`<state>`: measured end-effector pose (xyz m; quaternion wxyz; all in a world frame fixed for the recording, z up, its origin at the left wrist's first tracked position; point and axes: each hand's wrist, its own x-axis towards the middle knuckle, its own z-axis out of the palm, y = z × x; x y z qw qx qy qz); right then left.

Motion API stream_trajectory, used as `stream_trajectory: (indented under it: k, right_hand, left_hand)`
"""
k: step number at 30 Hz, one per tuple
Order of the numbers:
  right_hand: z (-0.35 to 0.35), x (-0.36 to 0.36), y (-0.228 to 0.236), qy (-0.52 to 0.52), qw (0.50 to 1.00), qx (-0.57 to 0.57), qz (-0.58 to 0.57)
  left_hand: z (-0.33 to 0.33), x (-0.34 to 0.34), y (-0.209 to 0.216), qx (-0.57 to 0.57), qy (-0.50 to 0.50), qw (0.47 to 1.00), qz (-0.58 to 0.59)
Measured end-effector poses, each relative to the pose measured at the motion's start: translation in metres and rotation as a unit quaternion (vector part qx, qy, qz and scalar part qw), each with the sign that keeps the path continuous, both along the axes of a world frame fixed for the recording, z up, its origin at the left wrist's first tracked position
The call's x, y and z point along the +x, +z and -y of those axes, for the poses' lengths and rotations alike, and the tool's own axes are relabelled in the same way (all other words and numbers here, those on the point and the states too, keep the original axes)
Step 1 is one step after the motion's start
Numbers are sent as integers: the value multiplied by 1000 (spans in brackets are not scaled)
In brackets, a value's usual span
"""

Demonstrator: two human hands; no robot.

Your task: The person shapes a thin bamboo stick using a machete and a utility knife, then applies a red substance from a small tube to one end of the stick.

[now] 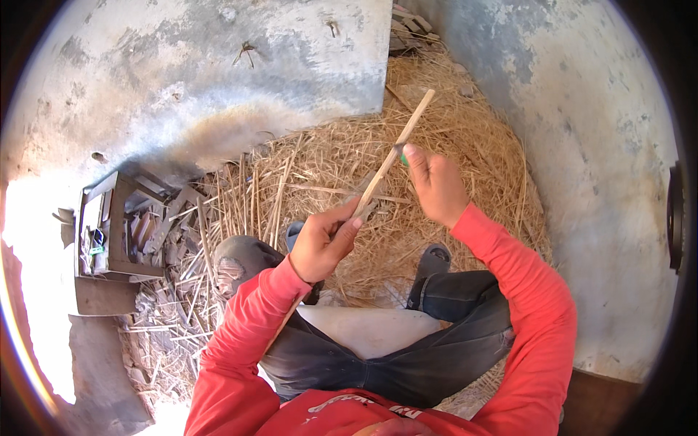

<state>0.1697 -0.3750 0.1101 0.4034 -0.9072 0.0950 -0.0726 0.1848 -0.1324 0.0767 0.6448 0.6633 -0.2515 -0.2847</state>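
A pale, split wooden stick (413, 125) slants up and to the right in front of me. My left hand (325, 240) is closed around its lower end, thumb on top. My right hand (440, 187) is closed on a small green-handled knife (404, 158), mostly hidden by the fingers. A short dark part of the knife lies against the stick around its middle. The far end of the stick sticks out free beyond the right hand.
Straw-like shavings (472, 145) cover the floor ahead, between worn walls (596, 145). Long thin strips (247, 200) lie at the left, beside a dark wooden frame (109, 258) with scraps and small items. A pale seat (371, 330) shows between my legs.
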Motion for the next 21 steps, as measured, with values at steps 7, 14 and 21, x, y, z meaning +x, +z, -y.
stream_trajectory:
  k: [7,14,21]
  right_hand:
    - [-8,-10,-1,131,935,280,-174]
    - [1,-8,4,59,986,154,-4]
    - [-13,-9,-10,66,991,94,75]
  left_hand:
    - [-3,3,1,-9,-3,1000,-9]
    - [0,3,-3,-9,33,999,4]
    - [7,2,-4,40,43,996,68]
